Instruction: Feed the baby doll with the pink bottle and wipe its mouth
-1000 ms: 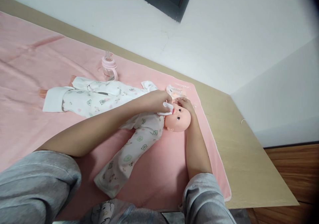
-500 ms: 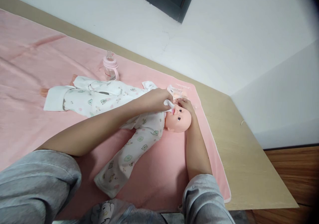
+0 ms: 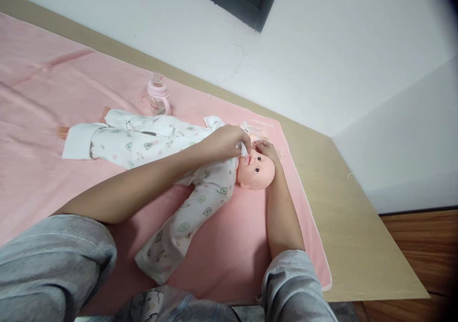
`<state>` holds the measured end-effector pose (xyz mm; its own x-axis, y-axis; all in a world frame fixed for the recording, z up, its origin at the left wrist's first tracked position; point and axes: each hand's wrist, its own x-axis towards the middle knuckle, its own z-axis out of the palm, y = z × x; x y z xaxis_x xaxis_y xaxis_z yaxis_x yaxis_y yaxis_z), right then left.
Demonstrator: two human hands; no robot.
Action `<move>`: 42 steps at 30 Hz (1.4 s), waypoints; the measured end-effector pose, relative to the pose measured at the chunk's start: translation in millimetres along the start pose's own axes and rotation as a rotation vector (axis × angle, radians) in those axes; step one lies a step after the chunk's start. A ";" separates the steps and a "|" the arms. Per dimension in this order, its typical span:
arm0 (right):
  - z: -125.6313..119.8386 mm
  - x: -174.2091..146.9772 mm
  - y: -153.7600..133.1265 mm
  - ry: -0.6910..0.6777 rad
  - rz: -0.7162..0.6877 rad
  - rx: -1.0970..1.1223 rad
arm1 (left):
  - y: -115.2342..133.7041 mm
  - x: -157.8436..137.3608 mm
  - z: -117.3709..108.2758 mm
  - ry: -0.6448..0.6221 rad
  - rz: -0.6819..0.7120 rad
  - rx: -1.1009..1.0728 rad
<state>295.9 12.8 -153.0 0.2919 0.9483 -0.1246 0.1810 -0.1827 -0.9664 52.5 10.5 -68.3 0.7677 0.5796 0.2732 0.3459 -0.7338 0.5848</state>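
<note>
A baby doll (image 3: 254, 174) in white printed clothes (image 3: 161, 143) lies on its back, its bare head toward the right. My left hand (image 3: 229, 140) is closed, pinching a small white wipe (image 3: 244, 149) beside the doll's mouth. Whether the wipe touches the lips I cannot tell. My right hand (image 3: 266, 149) rests along the far side of the doll's head, fingers stretched out toward the cheek. The head hides part of the palm. My left forearm crosses over the doll's chest.
A pink-lidded baby bottle (image 3: 158, 95) stands beyond the doll's legs. Behind my hands lies a clear printed packet (image 3: 253, 130), partly hidden. A pink blanket (image 3: 218, 245) covers much of the wooden table (image 3: 343, 226). A white wall (image 3: 322, 64) borders the far side.
The wipe in my left hand has shifted slightly left and up at the doll's mouth, and the fingers have turned a little. My right hand and the doll stay nearly still.
</note>
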 end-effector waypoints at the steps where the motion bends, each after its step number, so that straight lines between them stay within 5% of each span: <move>1: 0.0 -0.1 -0.2 0.004 -0.005 -0.013 | 0.2 0.3 0.1 0.020 0.002 -0.005; 21: -2.2 8.7 7.4 -0.020 -0.034 -0.040 | -2.6 6.7 11.2 0.157 0.152 0.235; 32: -1.1 3.9 3.3 -0.009 -0.026 -0.128 | 5.0 -0.2 1.4 0.140 0.034 -0.251; 42: 2.0 -3.2 -2.7 0.026 -0.019 -0.122 | 12.9 -1.9 5.7 0.078 0.012 -0.193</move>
<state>292.6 10.8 -150.4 0.3115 0.9451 -0.0987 0.2997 -0.1962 -0.9336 58.5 -2.1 -65.7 0.7244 0.6024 0.3352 0.2213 -0.6638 0.7144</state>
